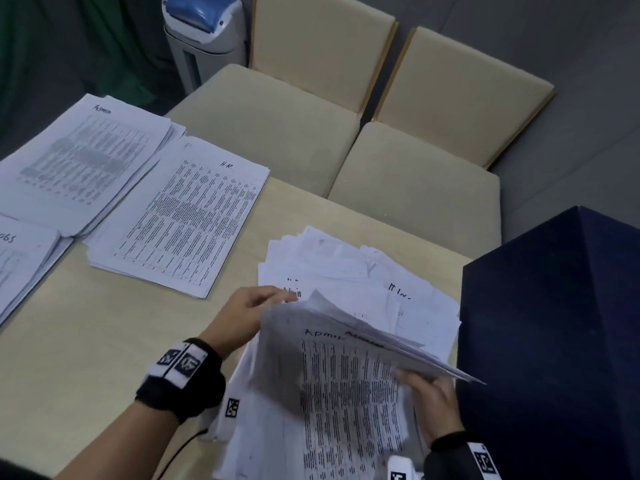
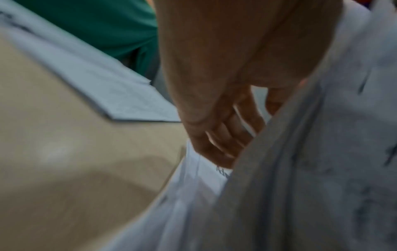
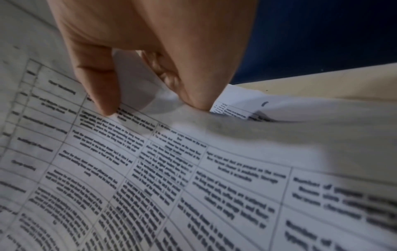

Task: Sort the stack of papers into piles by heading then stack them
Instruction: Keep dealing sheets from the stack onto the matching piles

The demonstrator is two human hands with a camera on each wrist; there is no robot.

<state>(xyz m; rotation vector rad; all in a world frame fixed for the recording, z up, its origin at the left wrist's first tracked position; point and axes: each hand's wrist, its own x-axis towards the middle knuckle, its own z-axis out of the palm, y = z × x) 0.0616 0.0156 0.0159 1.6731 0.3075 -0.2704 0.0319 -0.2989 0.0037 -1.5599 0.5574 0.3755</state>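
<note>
Nearest me, my right hand [image 1: 431, 403] pinches a lifted bundle of sheets [image 1: 349, 372] by its right edge, thumb on top and fingers [image 3: 193, 95] curled beneath, so that grip is clamped on paper. Handwritten across the top page is "Admin", above a printed table. My left hand [image 1: 242, 313] reaches under the bundle's raised left corner; the fingers [image 2: 225, 135] hang loosely curved, touching the paper's underside without closing on it. Beneath both hands the unsorted stack [image 1: 363, 271] lies fanned and untidy on the pale worktop [image 1: 86, 341], beside a dark blue box [image 1: 554, 323] at my right. Further out to the left rests the H.R pile [image 1: 187, 216], and just beyond it, overlapping its far corner, the Admin pile [image 1: 79, 161]. A third pile [image 1: 20, 265] sits at the left edge, its heading partly cut off. Past the worktop stand two beige chairs [image 1: 346, 116] and a white and blue machine [image 1: 204, 29].
</note>
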